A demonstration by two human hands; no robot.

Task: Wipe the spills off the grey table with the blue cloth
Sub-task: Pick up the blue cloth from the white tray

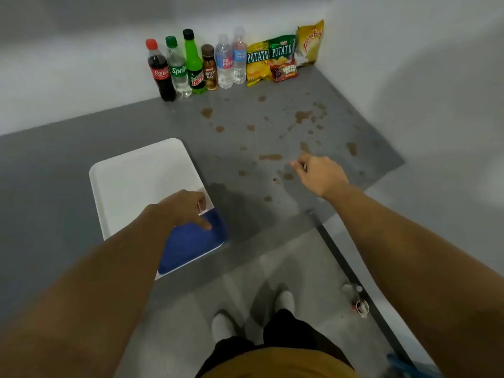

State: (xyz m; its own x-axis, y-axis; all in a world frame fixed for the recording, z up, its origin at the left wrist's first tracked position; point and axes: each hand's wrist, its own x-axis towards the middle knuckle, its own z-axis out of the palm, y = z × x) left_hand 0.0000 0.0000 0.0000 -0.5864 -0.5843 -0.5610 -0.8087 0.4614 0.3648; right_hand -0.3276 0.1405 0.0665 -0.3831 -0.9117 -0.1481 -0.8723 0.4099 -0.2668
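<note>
Your left hand [188,207] rests over the blue cloth [191,242], fingers curled and one fingertip pressing its top; it has no pinch on the fabric yet. The cloth lies folded on the near corner of the white tray [136,175], right at the tabletop [54,173] edge. Your right hand [319,174] hovers loosely curled and empty over the brown spills [270,157], which are scattered from mid-tabletop back toward the row of bottles [191,66] and snack bags [272,61].

The risks, as I judge them: dragging the cloth without a firm grip could tip the tray or slide it off the edge. Wide strokes near the wall could knock the bottles over. A bunched cloth would smear the puddles rather than lift them.
</note>
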